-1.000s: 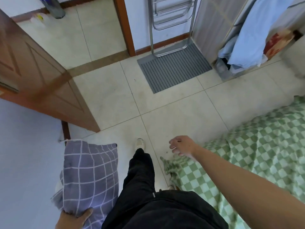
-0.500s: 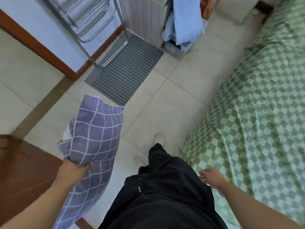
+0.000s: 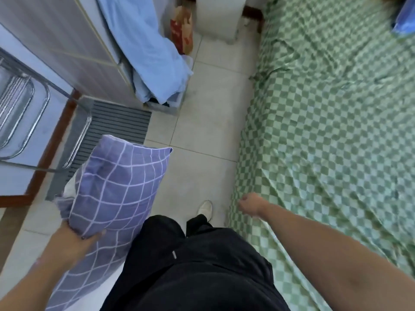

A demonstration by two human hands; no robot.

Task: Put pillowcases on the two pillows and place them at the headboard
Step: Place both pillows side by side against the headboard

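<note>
The left hand grips a pillow in a purple pillowcase with a white grid, its thumb lying across the fabric and the other fingers curled round the pillow's side. The pillow is held off the floor at the person's left side, beside the black trousers, its far end tilted up and away toward a grey ribbed mat. A strip of white inner pillow shows at the case's left edge.

The right hand hangs just beside the edge of the bed, fingers loosely curled and holding nothing — whether it touches the sheet cannot be told. The bed wears a green-and-white checked sheet that drapes down over the side toward the pale tiled floor.

One white shoe is planted on the tiles between pillow and bed. Further off, a chrome tubular rack stands at the left, light blue cloth hangs over a cabinet — and a red-printed paper bag stands next to it
</note>
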